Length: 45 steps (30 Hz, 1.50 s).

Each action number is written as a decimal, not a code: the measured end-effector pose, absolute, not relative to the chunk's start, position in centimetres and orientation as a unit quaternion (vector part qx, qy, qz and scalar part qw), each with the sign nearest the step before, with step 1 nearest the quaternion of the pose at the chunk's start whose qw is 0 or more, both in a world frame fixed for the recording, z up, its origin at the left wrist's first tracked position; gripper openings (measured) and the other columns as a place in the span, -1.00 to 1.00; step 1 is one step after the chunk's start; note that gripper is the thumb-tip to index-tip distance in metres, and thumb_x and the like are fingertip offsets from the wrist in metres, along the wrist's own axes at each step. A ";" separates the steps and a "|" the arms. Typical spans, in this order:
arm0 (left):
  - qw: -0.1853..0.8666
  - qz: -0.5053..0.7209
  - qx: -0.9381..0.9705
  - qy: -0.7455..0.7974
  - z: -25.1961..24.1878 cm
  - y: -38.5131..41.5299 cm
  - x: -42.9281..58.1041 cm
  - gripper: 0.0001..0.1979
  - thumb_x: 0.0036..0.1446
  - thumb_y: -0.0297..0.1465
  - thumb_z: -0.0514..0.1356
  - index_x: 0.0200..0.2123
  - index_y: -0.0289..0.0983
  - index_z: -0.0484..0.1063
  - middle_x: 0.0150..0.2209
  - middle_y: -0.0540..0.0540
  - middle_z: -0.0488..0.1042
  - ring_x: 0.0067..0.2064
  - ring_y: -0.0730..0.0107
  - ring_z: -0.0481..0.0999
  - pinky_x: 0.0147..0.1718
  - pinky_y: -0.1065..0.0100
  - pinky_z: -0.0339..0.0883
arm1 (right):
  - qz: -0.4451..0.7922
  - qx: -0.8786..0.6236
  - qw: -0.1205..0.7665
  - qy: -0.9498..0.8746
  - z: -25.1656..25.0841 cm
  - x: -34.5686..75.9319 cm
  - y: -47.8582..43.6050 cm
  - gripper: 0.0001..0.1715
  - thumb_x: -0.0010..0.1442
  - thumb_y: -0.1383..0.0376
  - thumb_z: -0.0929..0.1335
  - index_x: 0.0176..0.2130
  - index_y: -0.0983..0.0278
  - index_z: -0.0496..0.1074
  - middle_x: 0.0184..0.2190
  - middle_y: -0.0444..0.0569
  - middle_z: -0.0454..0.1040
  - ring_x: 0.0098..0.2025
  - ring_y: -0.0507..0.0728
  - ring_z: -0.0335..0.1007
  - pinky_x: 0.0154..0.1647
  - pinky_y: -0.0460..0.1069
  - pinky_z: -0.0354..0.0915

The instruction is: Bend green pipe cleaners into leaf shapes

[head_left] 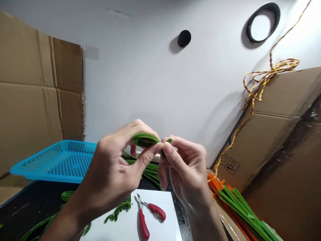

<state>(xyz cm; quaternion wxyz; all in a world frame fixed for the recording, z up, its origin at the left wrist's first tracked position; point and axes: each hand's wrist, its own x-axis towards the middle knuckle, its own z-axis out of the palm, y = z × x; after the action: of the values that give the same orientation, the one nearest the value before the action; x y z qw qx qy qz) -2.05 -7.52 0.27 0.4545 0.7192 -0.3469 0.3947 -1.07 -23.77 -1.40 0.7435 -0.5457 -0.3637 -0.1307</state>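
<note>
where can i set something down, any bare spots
The white board shows bare between the green curls and red-handled cutters, with a narrower patch right of the cutters. Crowded: green stems beyond the board, orange stems and another green bundle at right.

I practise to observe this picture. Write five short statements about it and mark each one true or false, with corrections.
1. The left hand holds a green fuzzy piece. True.
2. The right hand grips the pliers. False: the pliers lie on the white board.
3. The pliers have blue handles. False: they are red.
4. The blue basket is left of the white board. True.
5. The black ring is left of the small black disc. False: it is right.
</note>
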 end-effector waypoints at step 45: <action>0.778 0.084 0.582 -0.220 -0.5 -10.4 -0.6 -0.76 0.10 -0.32 0.46 -0.40 -0.31 0.49 -0.59 0.10 0.31 -0.63 0.67 0.32 -0.65 0.62 0.22 | -0.652 -0.614 0.272 -0.353 -2.7 1.2 -24.4 -0.86 0.30 0.58 0.41 -0.20 0.38 0.51 -0.28 -0.01 0.55 -0.32 -0.06 0.46 -0.34 -0.14 0.39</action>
<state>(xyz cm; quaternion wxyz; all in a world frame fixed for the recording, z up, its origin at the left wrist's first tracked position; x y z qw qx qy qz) -0.61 -10.38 -0.52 0.7781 0.5823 -0.2199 0.0840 1.19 -24.43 -2.66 0.2724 -0.6138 -0.3526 -0.6517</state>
